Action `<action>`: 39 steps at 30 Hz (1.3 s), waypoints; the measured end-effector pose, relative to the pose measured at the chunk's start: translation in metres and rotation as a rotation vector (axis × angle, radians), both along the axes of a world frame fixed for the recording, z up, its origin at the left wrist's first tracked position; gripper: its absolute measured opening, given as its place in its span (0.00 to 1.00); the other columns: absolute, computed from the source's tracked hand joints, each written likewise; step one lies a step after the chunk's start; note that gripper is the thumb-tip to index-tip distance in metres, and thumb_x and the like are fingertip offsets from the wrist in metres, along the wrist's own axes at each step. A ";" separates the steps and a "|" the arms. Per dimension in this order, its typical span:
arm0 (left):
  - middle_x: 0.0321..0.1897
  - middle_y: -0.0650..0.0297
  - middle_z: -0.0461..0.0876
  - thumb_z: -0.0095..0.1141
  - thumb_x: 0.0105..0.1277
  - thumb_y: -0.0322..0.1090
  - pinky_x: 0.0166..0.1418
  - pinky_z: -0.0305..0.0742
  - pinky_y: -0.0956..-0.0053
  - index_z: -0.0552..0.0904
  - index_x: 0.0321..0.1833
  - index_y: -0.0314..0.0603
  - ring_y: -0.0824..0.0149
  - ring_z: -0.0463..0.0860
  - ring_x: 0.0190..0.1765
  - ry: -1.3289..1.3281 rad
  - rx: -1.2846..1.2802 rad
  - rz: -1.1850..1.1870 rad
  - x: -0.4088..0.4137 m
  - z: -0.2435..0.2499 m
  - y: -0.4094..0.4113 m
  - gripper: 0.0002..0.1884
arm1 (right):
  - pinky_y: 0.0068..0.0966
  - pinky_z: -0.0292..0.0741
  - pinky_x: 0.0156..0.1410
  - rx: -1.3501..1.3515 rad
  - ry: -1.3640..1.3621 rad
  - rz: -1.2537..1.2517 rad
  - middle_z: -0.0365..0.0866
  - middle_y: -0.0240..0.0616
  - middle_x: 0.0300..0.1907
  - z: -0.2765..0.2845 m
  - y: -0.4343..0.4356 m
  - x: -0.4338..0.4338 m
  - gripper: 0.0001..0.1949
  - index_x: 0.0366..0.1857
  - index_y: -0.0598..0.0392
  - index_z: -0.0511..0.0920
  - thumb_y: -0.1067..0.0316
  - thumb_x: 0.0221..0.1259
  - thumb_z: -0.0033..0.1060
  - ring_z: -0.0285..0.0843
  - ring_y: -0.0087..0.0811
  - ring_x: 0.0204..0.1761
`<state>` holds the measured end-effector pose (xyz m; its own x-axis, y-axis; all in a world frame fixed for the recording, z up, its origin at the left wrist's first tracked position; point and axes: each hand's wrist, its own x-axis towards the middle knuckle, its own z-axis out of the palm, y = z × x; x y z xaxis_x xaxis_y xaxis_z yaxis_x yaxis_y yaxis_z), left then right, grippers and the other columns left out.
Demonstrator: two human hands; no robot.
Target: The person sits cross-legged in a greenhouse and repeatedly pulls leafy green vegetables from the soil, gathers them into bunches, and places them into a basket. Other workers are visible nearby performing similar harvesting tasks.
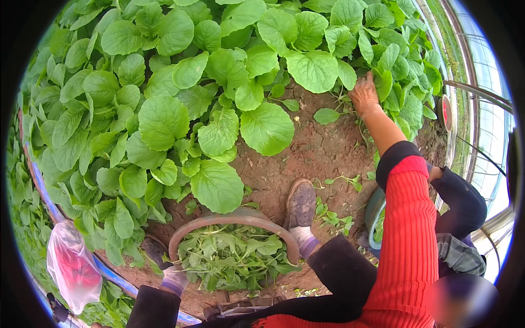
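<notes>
My right hand [364,95] reaches into the edge of the leafy green plants [313,70] at the upper right, its fingers partly hidden among leaves and stems. Whether it grips a stem cannot be told. My left hand is out of view. Between my feet, low in the view, stands a round tub with a brown rim [233,220], filled with picked leafy greens [238,258]. A few loose seedlings [334,219] lie on the soil right of my shoe.
At the right, a co-worker [461,205] crouches beside a green tub [372,213]. A plastic bag with red contents [74,266] is at the lower left, near a blue strip [117,281]. A reddish container [446,112] stands at the far right, beside the greenhouse wall.
</notes>
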<state>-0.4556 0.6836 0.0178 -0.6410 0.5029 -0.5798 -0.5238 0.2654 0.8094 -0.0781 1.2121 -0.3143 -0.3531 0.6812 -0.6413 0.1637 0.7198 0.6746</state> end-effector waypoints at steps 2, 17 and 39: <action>0.45 0.57 0.77 0.66 0.60 0.26 0.49 0.76 0.73 0.62 0.71 0.28 0.66 0.78 0.43 0.027 -0.032 0.028 0.001 0.002 0.001 0.37 | 0.49 0.57 0.71 -0.034 -0.021 -0.040 0.85 0.35 0.45 -0.002 -0.001 -0.006 0.13 0.47 0.45 0.86 0.63 0.67 0.50 0.79 0.36 0.55; 0.35 0.60 0.78 0.62 0.64 0.27 0.44 0.73 0.73 0.67 0.66 0.30 0.70 0.76 0.33 -0.041 0.139 -0.023 0.019 0.024 -0.007 0.28 | 0.43 0.71 0.57 0.131 0.549 -0.114 0.85 0.40 0.33 0.148 -0.097 -0.042 0.06 0.34 0.52 0.83 0.65 0.60 0.58 0.84 0.36 0.45; 0.50 0.59 0.85 0.61 0.65 0.30 0.47 0.75 0.79 0.78 0.62 0.39 0.71 0.83 0.45 0.163 0.182 -0.426 0.058 -0.026 -0.077 0.22 | 0.26 0.80 0.35 -1.771 1.989 -1.675 0.86 0.36 0.41 0.202 -0.430 -0.125 0.17 0.53 0.60 0.79 0.70 0.60 0.67 0.82 0.26 0.34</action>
